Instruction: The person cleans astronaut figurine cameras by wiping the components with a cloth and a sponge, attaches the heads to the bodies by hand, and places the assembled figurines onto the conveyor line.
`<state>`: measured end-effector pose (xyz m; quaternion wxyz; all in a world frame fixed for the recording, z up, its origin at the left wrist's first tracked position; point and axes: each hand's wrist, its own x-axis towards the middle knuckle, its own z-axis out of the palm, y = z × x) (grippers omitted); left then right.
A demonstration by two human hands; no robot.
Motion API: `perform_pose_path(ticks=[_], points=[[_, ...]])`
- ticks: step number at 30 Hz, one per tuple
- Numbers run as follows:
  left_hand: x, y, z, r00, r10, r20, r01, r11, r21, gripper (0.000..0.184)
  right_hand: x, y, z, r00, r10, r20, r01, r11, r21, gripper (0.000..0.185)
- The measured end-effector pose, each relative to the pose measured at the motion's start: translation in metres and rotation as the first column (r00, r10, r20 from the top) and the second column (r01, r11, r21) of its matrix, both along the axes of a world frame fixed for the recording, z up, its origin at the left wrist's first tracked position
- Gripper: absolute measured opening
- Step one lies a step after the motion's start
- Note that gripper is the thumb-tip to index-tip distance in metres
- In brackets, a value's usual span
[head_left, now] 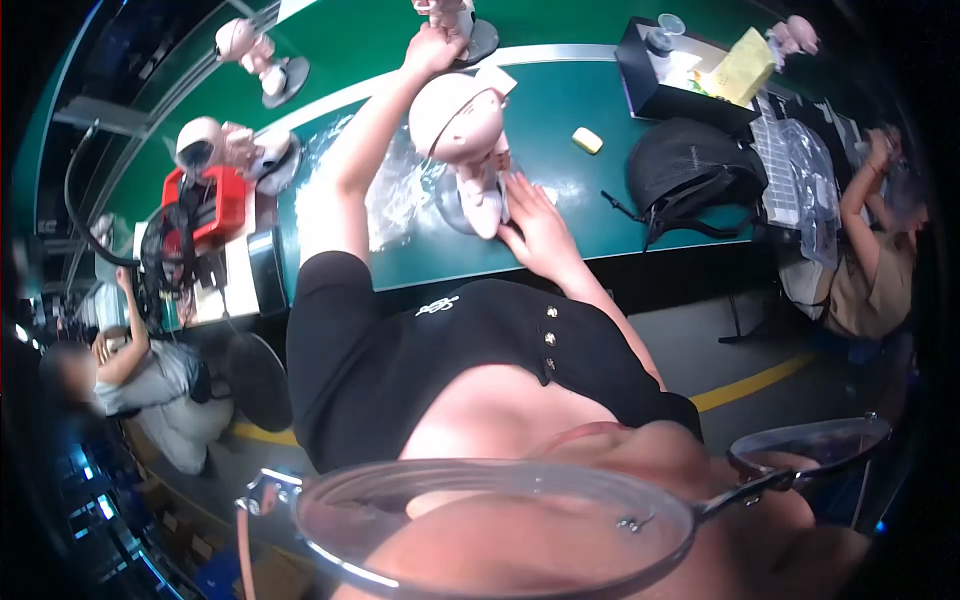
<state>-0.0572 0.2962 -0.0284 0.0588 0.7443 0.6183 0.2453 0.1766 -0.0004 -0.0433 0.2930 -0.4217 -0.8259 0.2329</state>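
Note:
A pink figurine with a large round head stands on a round grey base in front of my body. My right hand lies beside its lower part and the base, fingers stretched out and nothing gripped. My left hand reaches past it to a second pink figurine at the top edge of the view, fingers wrapped round its lower part. That figurine's upper part is cut off by the frame. Clear shiny plastic lies on the green table left of the near figurine.
More figurines stand at the left, near a red bin. A small yellow-white block, a black bag and a black box with a yellow item are on the right. People sit at both sides.

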Motion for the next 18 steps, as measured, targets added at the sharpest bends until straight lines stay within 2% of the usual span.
perform_pose_path(ticks=[2,4,6,8,9,12,13,14,15,16,17,18], points=[[-0.025,-0.038,0.002,0.992,-0.044,0.115,0.036,0.997,0.075,0.057,0.0,0.001,-0.002,1.0,0.01,0.013,-0.01,1.0,0.03,0.056],[-0.051,-0.076,0.017,0.999,0.018,0.035,-0.017,0.999,-0.028,0.059,0.0,0.002,-0.002,1.0,0.015,0.023,-0.017,0.998,0.062,0.056],[-0.072,-0.112,0.025,0.996,0.04,0.077,-0.037,0.998,-0.042,0.056,-0.001,0.004,-0.005,1.0,0.019,0.018,-0.02,0.996,0.088,0.051],[-0.086,-0.145,0.029,0.995,0.097,0.018,-0.093,0.982,-0.165,0.062,-0.001,0.005,-0.013,0.999,0.017,0.033,-0.02,0.994,0.103,0.046],[-0.092,-0.159,0.023,0.995,0.102,0.012,-0.099,0.986,-0.137,0.062,-0.002,0.004,-0.015,1.0,0.004,-0.005,-0.003,0.993,0.118,0.038],[-0.103,-0.183,0.008,0.991,0.127,0.048,-0.122,0.987,-0.109,0.062,0.003,-0.003,-0.013,0.998,-0.01,0.066,-0.002,0.984,0.18,0.036],[-0.1,-0.187,0.008,0.987,0.144,0.065,-0.135,0.984,-0.116,0.063,0.003,-0.01,-0.008,0.994,-0.043,0.105,0.012,0.961,0.276,0.036],[-0.098,-0.19,0.009,0.984,0.156,0.082,-0.146,0.982,-0.122,0.064,0.004,-0.018,-0.008,0.996,-0.007,0.093,-0.015,0.973,0.231,0.035],[-0.095,-0.194,0.018,0.982,0.166,0.085,-0.146,0.969,-0.199,0.066,0.007,-0.024,-0.008,0.997,0.024,0.079,-0.039,0.981,0.188,0.035],[-0.081,-0.205,0.044,0.963,0.245,0.108,-0.214,0.946,-0.242,0.068,0.01,-0.03,-0.007,0.996,0.053,0.066,-0.062,0.987,0.147,0.035],[-0.061,-0.223,0.077,0.938,0.321,0.128,-0.275,0.918,-0.287,0.069,0.011,-0.034,-0.011,0.996,0.089,-0.021,-0.085,0.985,0.148,0.034],[-0.053,-0.233,0.091,0.906,0.396,0.146,-0.332,0.882,-0.334,0.071,0.01,-0.041,-0.004,0.99,0.076,-0.122,-0.079,0.997,-0.016,0.034]])
